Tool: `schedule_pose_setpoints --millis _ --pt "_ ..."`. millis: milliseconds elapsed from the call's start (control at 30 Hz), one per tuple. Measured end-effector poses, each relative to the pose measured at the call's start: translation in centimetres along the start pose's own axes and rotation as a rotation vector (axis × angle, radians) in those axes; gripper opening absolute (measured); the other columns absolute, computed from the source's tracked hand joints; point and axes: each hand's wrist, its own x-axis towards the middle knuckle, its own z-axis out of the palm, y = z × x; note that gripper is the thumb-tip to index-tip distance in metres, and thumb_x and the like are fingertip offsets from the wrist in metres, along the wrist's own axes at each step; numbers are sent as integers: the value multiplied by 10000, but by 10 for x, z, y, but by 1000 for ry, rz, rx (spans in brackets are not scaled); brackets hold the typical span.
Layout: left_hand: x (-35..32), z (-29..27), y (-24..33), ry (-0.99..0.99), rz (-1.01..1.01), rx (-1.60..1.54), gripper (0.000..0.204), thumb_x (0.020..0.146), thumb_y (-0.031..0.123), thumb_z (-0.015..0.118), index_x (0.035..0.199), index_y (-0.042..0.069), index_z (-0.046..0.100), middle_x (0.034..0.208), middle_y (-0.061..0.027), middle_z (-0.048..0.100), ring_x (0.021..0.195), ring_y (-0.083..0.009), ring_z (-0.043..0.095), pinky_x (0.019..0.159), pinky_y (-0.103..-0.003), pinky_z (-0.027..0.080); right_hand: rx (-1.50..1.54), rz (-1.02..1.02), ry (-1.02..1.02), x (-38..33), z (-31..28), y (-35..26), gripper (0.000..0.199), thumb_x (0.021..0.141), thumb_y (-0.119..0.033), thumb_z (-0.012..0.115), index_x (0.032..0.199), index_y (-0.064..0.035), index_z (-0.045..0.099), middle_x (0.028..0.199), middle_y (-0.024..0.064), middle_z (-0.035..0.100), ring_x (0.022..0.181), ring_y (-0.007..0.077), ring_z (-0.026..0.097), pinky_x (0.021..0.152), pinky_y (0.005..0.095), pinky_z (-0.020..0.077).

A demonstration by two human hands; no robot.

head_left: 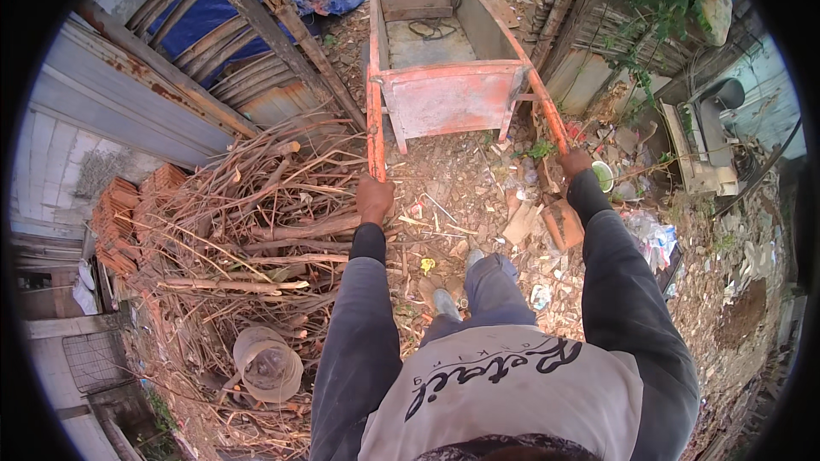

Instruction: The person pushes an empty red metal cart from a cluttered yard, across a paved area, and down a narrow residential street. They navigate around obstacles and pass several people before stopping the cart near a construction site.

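Note:
An orange-red handcart [453,102] with a worn, open metal tray stands in front of me, its two long handles reaching back toward my body. My left hand [374,200] is wrapped round the end of the left handle [375,132]. On the other side, my right hand [575,162] grips the end of the right handle [547,111]. In the tray lies a dark coil of cord or wire [432,29]; little else shows inside it. Both arms stretch forward, and my boots [445,303] stand on the littered ground between the handles.
A big heap of cut branches [273,205] lies close on the left, with a translucent bucket [267,364] and stacked orange bricks [117,222] by it. Wooden posts [282,26] flank the cart. Plastic rubbish [651,239] and a pale green container [602,176] lie on the right.

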Motion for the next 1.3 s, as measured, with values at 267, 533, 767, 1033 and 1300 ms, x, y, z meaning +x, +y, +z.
schedule_pose_setpoints --millis 267,533,767,1033,1300 --pt "66 6 55 -20 -9 25 477 809 251 773 1130 -67 619 1108 -310 705 1053 -453 692 912 -486 552 93 121 9 52 -47 -50 486 809 -403 758 1061 13 759 1083 264 736 1030 413 716 919 472 569" --pt "194 21 90 -10 27 105 483 783 247 787 1087 -105 658 1086 -332 700 1048 -455 690 919 -485 548 195 117 -109 144 -64 -105 414 867 -341 696 1062 19 755 1084 254 736 1013 383 726 897 482 576" --pt "337 13 106 -61 -64 -30 487 778 224 776 1083 -131 641 1031 -356 693 1007 -480 688 859 -512 533 219 25 -19 243 -65 -178 434 869 -352 722 1031 49 740 1056 279 721 1023 423 710 886 486 566" --pt "436 26 155 31 -14 -12 486 782 225 808 1097 -95 623 1032 -328 703 996 -481 689 859 -512 522 235 2 -57 358 -101 -226 477 858 -360 734 1048 78 717 1052 293 720 1000 437 707 871 491 565" --pt "532 42 265 10 33 -18 380 809 197 808 1052 -63 674 937 -278 726 930 -427 720 816 -470 540 237 25 13 503 -96 -224 430 828 -323 726 1018 64 723 996 286 730 936 430 722 846 500 570"
